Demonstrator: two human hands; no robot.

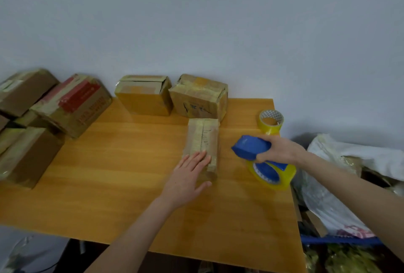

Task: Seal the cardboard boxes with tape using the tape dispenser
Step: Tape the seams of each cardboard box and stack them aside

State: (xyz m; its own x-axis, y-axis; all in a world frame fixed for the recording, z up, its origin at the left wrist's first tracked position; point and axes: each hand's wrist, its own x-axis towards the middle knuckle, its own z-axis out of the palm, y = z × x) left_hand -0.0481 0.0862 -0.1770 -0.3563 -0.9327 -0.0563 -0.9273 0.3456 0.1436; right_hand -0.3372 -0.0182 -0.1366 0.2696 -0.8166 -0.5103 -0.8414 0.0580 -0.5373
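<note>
Surface: wooden table (pixel 109 174), orange-brown, its far edge against a pale wall (pixel 196 21).
Item in work: narrow box (pixel 204 135), cardboard wrapped in old tape, lying lengthwise near-to-far, right of the table's middle; a seam runs along its top.
Grip, left: left hand (pixel 190 176) lies flat on the near end of the narrow box, fingers straight and together, thumb spread beside the near face; it clasps nothing.
Grip, right: right hand (pixel 277 150) is curled round the tape dispenser (pixel 251 145), holding it from above.
Dispenser position: right of the narrow box and apart from it, blue nose pointing left toward the box; contact with the table cannot be told.
Loaded roll: yellowish tape roll (pixel 282 178) mounted below the right hand, by the table's right edge.
Spare: loose roll (pixel 271 121), standing near the far right corner.
Far row: left far box (pixel 144 98) and right far box (pixel 199 98), both taped, side by side against the wall; the right one sits just beyond the narrow box's far end.
Left side: red-printed box (pixel 74 104) among stacked boxes (pixel 24 157).
Off-table, right: white bag (pixel 349 154).
</note>
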